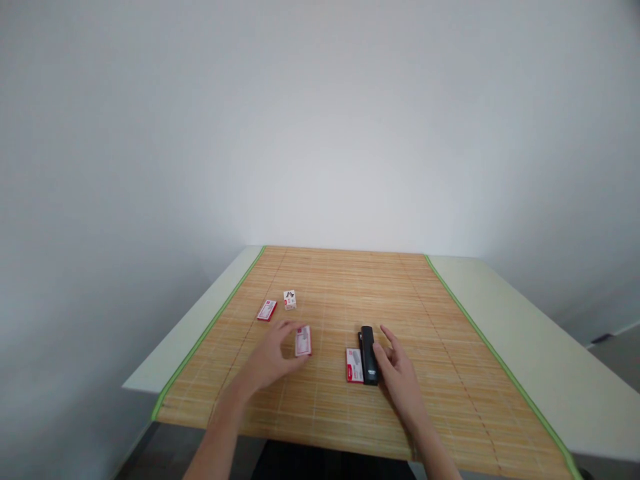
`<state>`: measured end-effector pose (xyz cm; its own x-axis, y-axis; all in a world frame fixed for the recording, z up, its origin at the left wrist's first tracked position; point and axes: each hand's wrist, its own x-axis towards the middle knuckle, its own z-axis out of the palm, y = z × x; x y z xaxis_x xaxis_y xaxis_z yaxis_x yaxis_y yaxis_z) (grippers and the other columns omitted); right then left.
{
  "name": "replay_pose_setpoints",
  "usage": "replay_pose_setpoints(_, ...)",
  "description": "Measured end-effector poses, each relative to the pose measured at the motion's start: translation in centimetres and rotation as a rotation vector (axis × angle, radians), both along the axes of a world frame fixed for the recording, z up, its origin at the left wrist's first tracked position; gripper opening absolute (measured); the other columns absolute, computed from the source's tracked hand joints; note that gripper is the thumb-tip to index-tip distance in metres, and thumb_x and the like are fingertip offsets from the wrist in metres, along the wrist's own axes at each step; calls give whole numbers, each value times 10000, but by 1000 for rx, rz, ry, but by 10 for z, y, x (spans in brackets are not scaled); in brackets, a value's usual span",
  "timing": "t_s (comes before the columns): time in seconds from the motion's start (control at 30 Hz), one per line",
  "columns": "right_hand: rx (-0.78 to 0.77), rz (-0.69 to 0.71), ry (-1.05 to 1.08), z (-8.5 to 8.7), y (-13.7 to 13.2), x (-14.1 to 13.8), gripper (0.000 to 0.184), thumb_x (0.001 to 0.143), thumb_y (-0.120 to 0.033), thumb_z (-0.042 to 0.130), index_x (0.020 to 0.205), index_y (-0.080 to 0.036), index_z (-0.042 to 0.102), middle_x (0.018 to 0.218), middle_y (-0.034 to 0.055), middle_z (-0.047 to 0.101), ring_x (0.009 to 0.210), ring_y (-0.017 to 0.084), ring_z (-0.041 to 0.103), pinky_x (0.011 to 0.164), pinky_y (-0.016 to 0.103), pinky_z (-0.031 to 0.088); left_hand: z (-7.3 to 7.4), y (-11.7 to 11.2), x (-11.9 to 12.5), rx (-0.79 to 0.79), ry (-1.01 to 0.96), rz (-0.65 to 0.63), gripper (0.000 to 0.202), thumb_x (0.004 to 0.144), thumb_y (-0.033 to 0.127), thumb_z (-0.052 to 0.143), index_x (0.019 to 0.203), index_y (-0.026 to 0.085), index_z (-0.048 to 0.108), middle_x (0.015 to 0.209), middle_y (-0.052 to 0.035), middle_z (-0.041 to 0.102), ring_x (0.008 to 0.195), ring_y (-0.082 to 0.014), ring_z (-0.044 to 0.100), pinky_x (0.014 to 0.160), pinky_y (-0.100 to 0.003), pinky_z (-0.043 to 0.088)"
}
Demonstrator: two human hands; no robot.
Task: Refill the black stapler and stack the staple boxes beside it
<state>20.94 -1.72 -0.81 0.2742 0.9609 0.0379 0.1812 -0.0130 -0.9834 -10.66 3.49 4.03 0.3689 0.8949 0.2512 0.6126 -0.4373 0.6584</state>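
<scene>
My left hand [270, 357] has its thumb and fingertips closed on opposite ends of a small red-and-white staple box [303, 341] at the middle left of the mat. To the right, a black stapler [369, 355] lies lengthwise, pointing away from me. My right hand [397, 367] is beside it, the thumb against the stapler's right side and the fingers apart. Another red-and-white box [354, 365] lies flat along the stapler's left side. Farther off to the left are a third flat red-edged box [267, 310] and a small white box [289, 299] with dark and red print.
A bamboo mat [345, 287] with green edging covers the middle of a white table [480, 280]. Bare table strips show on both sides. Behind the table rises a plain pale wall [340, 133]. The mat's front edge lies close to my lap.
</scene>
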Motion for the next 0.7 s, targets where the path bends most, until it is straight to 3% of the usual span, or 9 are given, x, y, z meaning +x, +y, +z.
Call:
replay_pose_setpoints(0.1, 24, 12, -19, -2, 1, 1, 756, 917, -596, 584, 1528, -170, 458, 644, -29, 525, 588, 185, 493, 561, 298, 402, 3, -14, 61, -33, -82, -107, 632, 750, 339, 816, 1347, 325, 612, 1341, -60, 604, 1268, -280, 555, 1123, -442, 432)
replay_pose_setpoints(0.2, 33, 12, -18, -4, 1, 1, 750, 924, -591, 577, 1535, -176, 449, 654, -29, 537, 586, 183, 495, 564, 299, 412, -1, -19, 94, -68, -105, -197, 636, 697, 286, 850, 1295, 316, 636, 1275, -52, 623, 1220, -271, 570, 1084, -418, 455)
replay_pose_setpoints(0.5, 44, 49, -96, -4, 2, 1, 686, 919, -582, 595, 1464, -169, 551, 644, -38, 514, 601, 174, 497, 598, 299, 432, -17, -16, 105, -115, -101, -229, 681, 656, 280, 885, 1285, 316, 627, 1264, -41, 645, 1203, -284, 551, 1063, -426, 426)
replay_pose_setpoints(0.7, 46, 69, -154, -1, 1, 1, 651, 912, -606, 577, 1361, -143, 660, 696, 12, 596, 643, 187, 533, 593, 292, 431, -22, -17, 117, -102, -81, -200, 685, 618, 288, 900, 1253, 320, 643, 1220, -36, 671, 1146, -294, 566, 1023, -435, 429)
